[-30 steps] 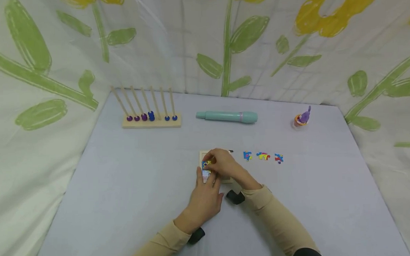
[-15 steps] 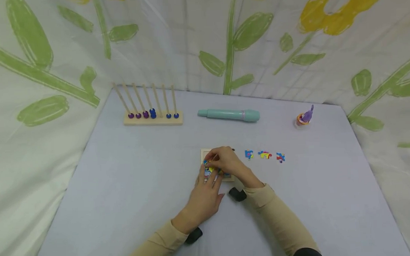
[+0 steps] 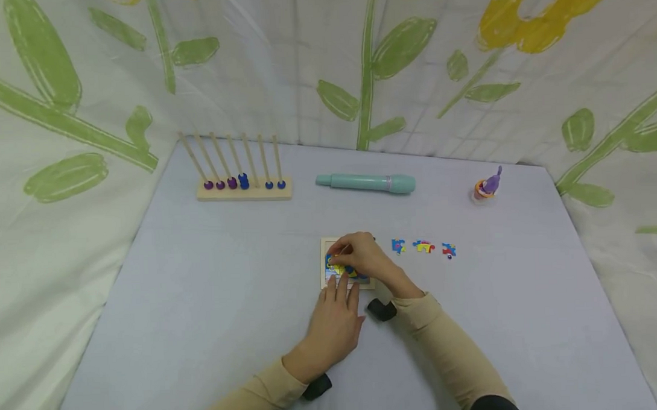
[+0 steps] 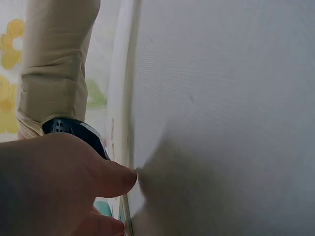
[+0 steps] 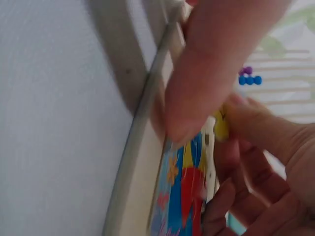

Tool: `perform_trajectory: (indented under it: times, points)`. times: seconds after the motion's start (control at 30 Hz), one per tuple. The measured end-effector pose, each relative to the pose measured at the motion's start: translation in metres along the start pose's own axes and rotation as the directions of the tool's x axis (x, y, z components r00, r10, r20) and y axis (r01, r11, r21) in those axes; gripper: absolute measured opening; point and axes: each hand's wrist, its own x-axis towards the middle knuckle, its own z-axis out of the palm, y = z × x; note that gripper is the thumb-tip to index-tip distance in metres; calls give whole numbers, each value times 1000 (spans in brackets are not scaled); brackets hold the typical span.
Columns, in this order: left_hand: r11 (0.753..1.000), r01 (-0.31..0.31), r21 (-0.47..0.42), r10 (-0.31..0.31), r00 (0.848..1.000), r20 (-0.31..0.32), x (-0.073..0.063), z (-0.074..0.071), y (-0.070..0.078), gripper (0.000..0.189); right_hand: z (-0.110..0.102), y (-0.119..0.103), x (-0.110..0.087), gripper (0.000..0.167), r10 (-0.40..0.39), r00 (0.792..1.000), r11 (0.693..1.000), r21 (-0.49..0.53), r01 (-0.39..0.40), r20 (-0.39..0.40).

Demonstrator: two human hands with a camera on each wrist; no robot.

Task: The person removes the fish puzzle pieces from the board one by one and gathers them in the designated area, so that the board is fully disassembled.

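A small wooden jigsaw tray [image 3: 323, 247] with brightly coloured pieces in its lower part lies mid-table, partly covered by both hands. My right hand [image 3: 360, 255] is over its upper part, pinching a yellow puzzle piece [image 5: 221, 125] between thumb and fingers in the right wrist view. Along the near edge, my left hand [image 3: 335, 328] rests with extended fingertips on the tray and pieces. The left wrist view shows the left hand [image 4: 64, 182] mostly from the thumb side. Fitted pieces [image 5: 189, 184] in red, blue and yellow show beside the tray's wooden rim.
Three loose puzzle pieces [image 3: 424, 246] lie in a row right of the tray. Behind stand a wooden bead-peg rack [image 3: 245, 193], a teal microphone-shaped toy [image 3: 366, 184] and a small purple figure in a cup [image 3: 486, 187]. A flowered cloth hangs at the back.
My left hand's fingers have drawn back toward the tray's near edge, uncovering more of the pieces. The right hand stays over the tray, nearly in place.
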Motion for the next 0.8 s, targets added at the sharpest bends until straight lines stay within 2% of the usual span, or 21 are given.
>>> perform_trajectory:
  times: [0.17,0.27,0.37,0.43,0.57,0.8]
  points:
    - [999,10,37,-10,1000,0,3,2,0,62,0,8,-4,14,-104,995,994,17,104,-9]
    - [998,10,69,-10,1000,1,3,2,0,62,2,11,-7,12,-218,976,976,-27,217,-30]
    - [995,2,96,-3,1000,3,3,2,0,61,5,13,-8,12,-278,959,959,-65,274,-53]
    - [994,-5,109,3,1000,14,3,2,-1,60,5,13,-8,12,-251,966,967,-48,249,-61]
    - [993,-16,120,10,999,47,3,1,0,60,4,12,-5,15,-125,990,992,16,127,-65]
    - [992,-20,127,12,998,66,-1,2,2,62,-2,3,6,18,-5,1000,1000,17,5,-19]
